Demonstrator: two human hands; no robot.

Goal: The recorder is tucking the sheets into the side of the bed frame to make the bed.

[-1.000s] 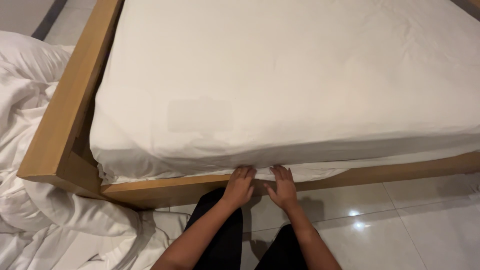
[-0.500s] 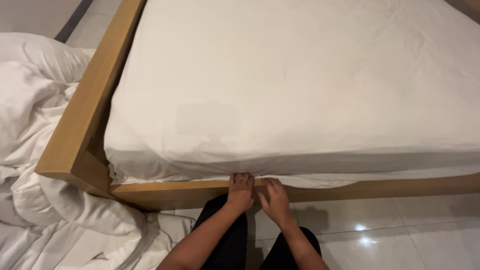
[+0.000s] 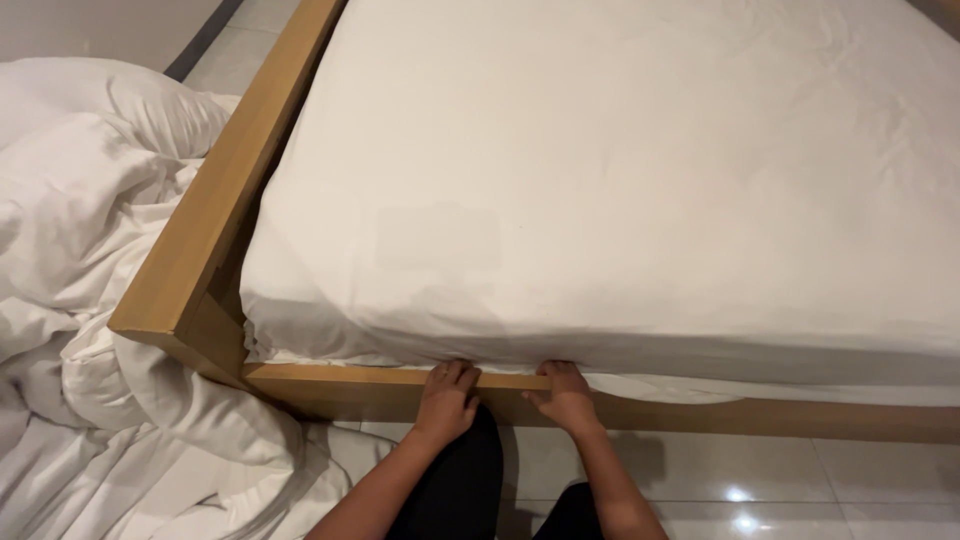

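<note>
While spread wide over the mattress, sheet (image 3: 640, 180) lies smooth and white, hem hanging loose along the near edge, right of the hands. Around it, wooden frame (image 3: 225, 215), corner at lower left, near rail running rightward. Left of the frame, heaped on the floor (image 3: 860, 485), crumpled white duvet (image 3: 90, 260). Below the rail, pale glossy tiles with small light spots. At the rail, left hand (image 3: 447, 400), fingers curled and pushed in under the mattress edge against the sheet. Just beside it, right hand (image 3: 566, 395), fingers likewise bent, tips hidden beneath the hem; cannot tell whether cloth is pinched.
</note>
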